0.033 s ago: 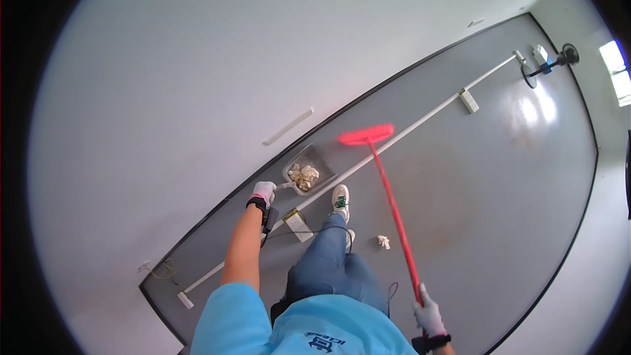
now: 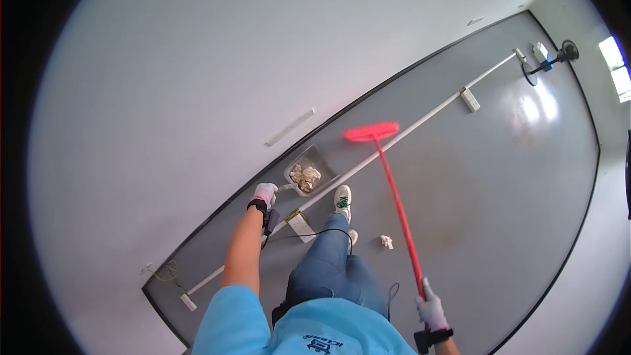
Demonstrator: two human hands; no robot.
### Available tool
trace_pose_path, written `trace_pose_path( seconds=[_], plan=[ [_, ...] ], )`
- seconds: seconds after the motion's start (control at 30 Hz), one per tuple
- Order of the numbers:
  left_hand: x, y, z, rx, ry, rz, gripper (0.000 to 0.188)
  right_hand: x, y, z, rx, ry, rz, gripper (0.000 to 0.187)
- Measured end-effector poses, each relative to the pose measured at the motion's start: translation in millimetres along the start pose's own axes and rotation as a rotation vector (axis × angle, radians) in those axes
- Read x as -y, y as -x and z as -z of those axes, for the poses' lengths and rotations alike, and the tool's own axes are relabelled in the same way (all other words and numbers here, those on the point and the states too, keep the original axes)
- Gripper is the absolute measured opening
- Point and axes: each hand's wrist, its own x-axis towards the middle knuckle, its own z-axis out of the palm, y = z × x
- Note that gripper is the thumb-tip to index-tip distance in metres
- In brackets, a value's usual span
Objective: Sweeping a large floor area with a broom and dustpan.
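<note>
My left hand [image 2: 265, 193], in a white and pink glove, is closed round the short handle of a grey dustpan [image 2: 321, 156]. The pan lies between the wall and a long white floor strip, with crumpled paper [image 2: 304, 177] heaped in it. At the lower right, my gloved right hand [image 2: 431, 309] grips the upper part of a long red broom [image 2: 398, 204]. The broom's bristled head [image 2: 372, 132] is farther off, to the right of the pan and beside the strip. One loose piece of crumpled paper [image 2: 386, 242] lies right of my shoes, left of the broom stick.
The white strip [image 2: 368, 160] crosses the floor diagonally, with white socket blocks [image 2: 302, 228] [image 2: 470, 100] along it. A thin black cable [image 2: 315, 233] crosses over my leg. A black stand fan [image 2: 559, 59] is at the far right, beside a small box [image 2: 541, 52].
The broom head has shifted slightly to the right, and my right hand has moved a little right with the stick. My left hand and the dustpan stay almost where they were.
</note>
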Motion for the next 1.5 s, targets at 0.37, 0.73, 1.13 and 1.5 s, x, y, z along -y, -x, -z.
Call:
trace_pose_path(
  seconds=[0.37,0.73,1.13,1.5],
  plan=[
    [26.2,-13.6,40.0,0.02,-0.102,0.027,0.015,-6.2,-13.6,-107.2,0.01,-0.086,0.024,0.054],
    [49.9,-69.9,85.1,0.204,-0.062,0.004,0.018,-19.4,205.7,-258.4,-0.021,-0.352,0.054,0.043],
    [105.5,-61.8,156.6,0.233,0.033,0.006,0.019,78.2,48.8,-331.4,-0.156,-0.497,0.047,0.057],
    [108.9,-54.9,179.8,0.17,-0.038,0.027,0.019,33.4,99.6,-389.0,-0.016,-0.038,-0.051,0.055]
  ],
)
